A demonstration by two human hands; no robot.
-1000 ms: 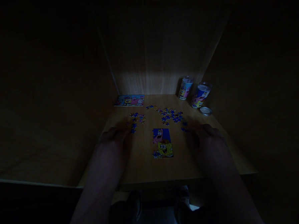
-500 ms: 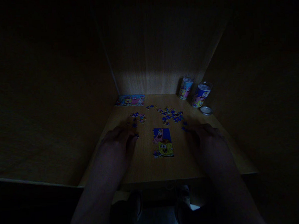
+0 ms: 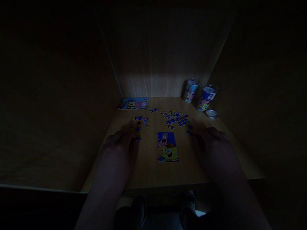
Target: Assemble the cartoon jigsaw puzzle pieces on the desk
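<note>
In the dim light, my left hand (image 3: pixel 119 149) is low over the left side of the wooden surface, fingers closed around a small blue puzzle piece (image 3: pixel 139 139). On the right, my right hand (image 3: pixel 213 146) has curled fingers, with another blue puzzle piece (image 3: pixel 189 132) at the tips; darkness blurs the exact contact. Between my hands lies a partly joined jigsaw puzzle (image 3: pixel 168 147) showing a pink and a yellow cartoon figure on blue. Loose pieces form a large cluster (image 3: pixel 178 119) beyond it to the right and a smaller cluster (image 3: pixel 143 121) to the left.
A colourful picture card (image 3: pixel 133 103) lies at the back left. Two printed cans with clear tops, one farther back (image 3: pixel 190 90) and one nearer (image 3: pixel 206 97), stand at the back right beside a round lid (image 3: pixel 211 114). Wooden panels (image 3: pixel 150 60) enclose the back and sides.
My left hand has drawn back very slightly to the left, with its piece shifting a little the same way. My right hand and the joined puzzle look nearly unchanged.
</note>
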